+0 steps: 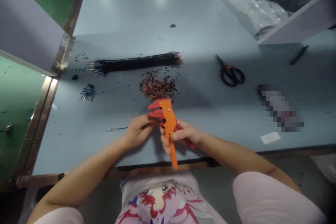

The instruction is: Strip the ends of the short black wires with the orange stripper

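Note:
My right hand (181,133) is wrapped around the handles of an orange and red wire stripper (169,119), its head tilted toward the far side of the table. At the tool's red jaws, my left hand (140,129) pinches a thin black wire (122,128). One end of that wire sticks out to the left of the hand and carries a blue terminal; its other end is hidden by the fingers and jaws. Just beyond the stripper lies a heap of copper and black scraps (157,87). Behind the heap rests a long bundle of black wires (139,61), blue-tipped on its left.
Black-handled scissors (232,76) lie to the right, with a pixelated object (280,108) and a white card (270,138) farther along. A small pile of blue terminals (88,92) is at the left. Plastic bags (257,7) and panels (296,24) stand at the back right.

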Tool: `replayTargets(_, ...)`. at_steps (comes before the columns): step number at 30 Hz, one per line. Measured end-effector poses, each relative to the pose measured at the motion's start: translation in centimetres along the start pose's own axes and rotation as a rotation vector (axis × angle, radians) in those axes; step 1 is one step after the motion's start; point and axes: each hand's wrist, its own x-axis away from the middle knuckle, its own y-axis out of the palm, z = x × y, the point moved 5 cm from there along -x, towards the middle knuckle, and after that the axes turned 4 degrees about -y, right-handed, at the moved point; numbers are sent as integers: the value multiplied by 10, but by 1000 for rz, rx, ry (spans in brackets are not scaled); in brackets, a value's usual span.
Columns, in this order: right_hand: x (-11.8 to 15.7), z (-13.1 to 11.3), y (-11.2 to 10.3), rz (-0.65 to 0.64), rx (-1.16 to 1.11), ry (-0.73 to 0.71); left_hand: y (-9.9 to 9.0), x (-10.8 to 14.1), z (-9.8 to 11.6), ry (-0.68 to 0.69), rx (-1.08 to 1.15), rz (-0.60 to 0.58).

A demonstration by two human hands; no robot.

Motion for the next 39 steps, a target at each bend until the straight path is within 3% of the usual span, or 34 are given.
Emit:
replayTargets(23,4,2,-8,18,44,21,2,-2,5,19,46,-33)
replayTargets(39,4,1,-2,-3,51,45,3,0,4,45,48,-11)
